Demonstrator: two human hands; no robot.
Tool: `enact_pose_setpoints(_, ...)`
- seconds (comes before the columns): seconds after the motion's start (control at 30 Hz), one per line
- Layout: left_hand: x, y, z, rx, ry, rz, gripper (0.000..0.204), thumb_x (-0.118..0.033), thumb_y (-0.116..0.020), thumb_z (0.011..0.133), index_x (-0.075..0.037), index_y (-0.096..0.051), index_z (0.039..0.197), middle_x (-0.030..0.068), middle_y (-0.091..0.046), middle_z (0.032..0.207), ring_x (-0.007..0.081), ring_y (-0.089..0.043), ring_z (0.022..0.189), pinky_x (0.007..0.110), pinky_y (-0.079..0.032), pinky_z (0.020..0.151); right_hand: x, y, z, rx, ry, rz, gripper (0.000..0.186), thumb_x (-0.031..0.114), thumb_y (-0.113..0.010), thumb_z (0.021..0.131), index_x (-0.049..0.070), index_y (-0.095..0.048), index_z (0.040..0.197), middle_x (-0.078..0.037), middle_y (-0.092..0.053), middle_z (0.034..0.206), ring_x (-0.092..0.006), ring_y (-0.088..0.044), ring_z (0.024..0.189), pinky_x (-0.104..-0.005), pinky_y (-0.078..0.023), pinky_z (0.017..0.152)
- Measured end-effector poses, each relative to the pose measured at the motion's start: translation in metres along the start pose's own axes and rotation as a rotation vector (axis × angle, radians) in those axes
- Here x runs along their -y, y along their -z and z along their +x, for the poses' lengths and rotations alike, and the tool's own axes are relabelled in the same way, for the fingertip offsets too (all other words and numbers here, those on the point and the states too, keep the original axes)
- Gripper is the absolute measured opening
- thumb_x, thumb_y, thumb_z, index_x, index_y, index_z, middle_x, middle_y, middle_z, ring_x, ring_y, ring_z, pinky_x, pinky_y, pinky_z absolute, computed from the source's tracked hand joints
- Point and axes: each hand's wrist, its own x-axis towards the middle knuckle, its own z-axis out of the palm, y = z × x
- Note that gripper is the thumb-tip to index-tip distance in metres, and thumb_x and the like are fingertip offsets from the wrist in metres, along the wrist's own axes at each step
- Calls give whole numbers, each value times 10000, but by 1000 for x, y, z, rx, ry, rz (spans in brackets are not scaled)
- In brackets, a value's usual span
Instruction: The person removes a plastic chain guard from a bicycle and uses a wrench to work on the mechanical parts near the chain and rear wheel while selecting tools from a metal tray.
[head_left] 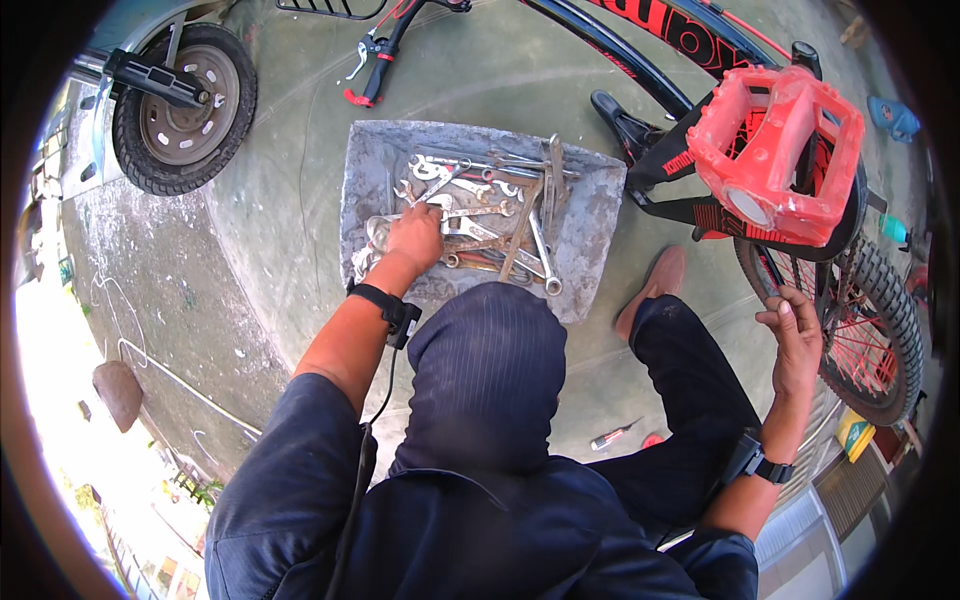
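Your left hand (416, 236) is among wrenches (480, 211), its grip unclear; likely stiff, weighty, slick, so grasp mid-shaft.

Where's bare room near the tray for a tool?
Bare floor lies between the tray and upper-left wheel, and beyond the tray between handlebar grip and bike frame. The tray's middle is crowded: wrenches, plus the left hand.

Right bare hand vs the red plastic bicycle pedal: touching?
Apart. The head view shows it: the right bare hand is below the red plastic bicycle pedal, with a clear gap between its raised fingers and the pedal's lower edge.
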Motion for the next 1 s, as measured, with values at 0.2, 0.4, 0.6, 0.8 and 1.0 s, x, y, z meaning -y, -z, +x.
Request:
enact_pose_setpoints(0.2,-12,-6,-17,87,-27,-21,398,-216,-631,847,-116,-614,1231,109,-558,1228,316,-588,1127,440,-494,933,-1,-1,1,8,1,-7,345,219,-612,972,-7,-565,1228,-84,-639,1009,-155,-639,819,-312,-510,827)
enact_pose_setpoints(0.4,-11,-13,-27,51,-2,-101,377,-233,-649,847,-151,-627,1214,106,-554,1232,310,-600,1111,450,-499,914,-3,-2,0,17,6,-4,345,210,-613,969,-15,-561,1224,-89,-633,1015,-157,-638,817,-312,-519,816)
enact_pose_setpoints(0.6,-2,-25,-21,-71,-63,-199,343,-203,-675,829,-111,-653,1158,132,-576,1192,352,-607,1066,456,-506,876,5,-8,-3,23,36,17,310,182,-617,961,-36,-573,1178,-107,-641,987,-175,-642,818,-307,-532,787)
enact_pose_setpoints(0.8,-17,80,-4,-161,-38,-589,385,-268,-671,872,-54,-641,1191,181,-653,1106,312,-656,1018,382,-512,887,31,-14,-8,60,127,51,285,160,-627,947,-29,-586,1157,-102,-655,963,-175,-640,836,-304,-530,783)
enact_pose_setpoints(1.0,-116,264,-39,-176,-510,-1151,380,-268,-559,992,11,-577,1248,114,-637,1211,218,-613,1119,332,-452,955,57,-32,-20,189,226,90,236,100,-674,904,-35,-610,1086,-68,-643,948,-137,-628,848,-289,-514,779)
